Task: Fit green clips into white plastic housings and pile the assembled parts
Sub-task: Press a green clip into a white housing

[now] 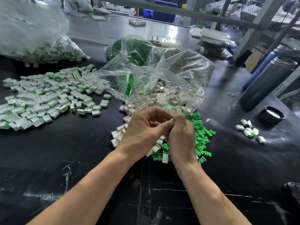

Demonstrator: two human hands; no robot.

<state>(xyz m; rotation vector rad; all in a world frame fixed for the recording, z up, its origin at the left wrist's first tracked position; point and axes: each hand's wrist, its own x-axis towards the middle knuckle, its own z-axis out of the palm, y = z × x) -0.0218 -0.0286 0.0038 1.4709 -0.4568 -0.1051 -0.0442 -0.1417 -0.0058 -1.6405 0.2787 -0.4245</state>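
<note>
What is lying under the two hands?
Under the left hand lie loose white housings; under the right hand, loose green clips on the black table. The hands cover the parts directly below and whatever the fingertips pinch.

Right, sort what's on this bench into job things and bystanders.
Job: loose green plastic clips; white plastic housings; big pile of assembled white-and-green parts; both hands.
Bystanders: dark cylindrical flask; round black lid.
</note>
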